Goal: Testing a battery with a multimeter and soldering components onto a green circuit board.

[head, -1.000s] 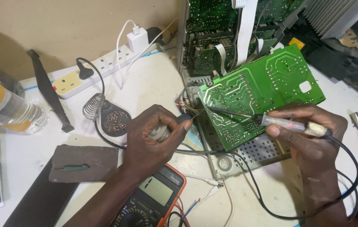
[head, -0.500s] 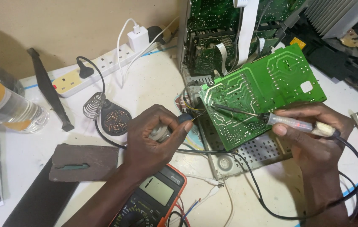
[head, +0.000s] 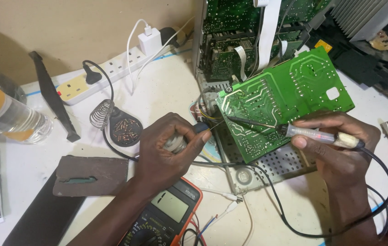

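**Gently: hot iron tip on a thin green board**

Right hand (head: 339,150) fingers clenched pen-style on the clear-handled soldering iron (head: 312,135); tip meets the tilted green circuit board (head: 289,100), propped against the metal chassis (head: 267,166). Left hand (head: 169,150) fingers pinch a small solder spool (head: 176,145), blue thumb tip towards the joint. Iron likely light and stiff; hold by the handle only. Board looks thin and fragile; best held by its edges. Orange multimeter (head: 166,218) lies near on the white surface (head: 166,91).
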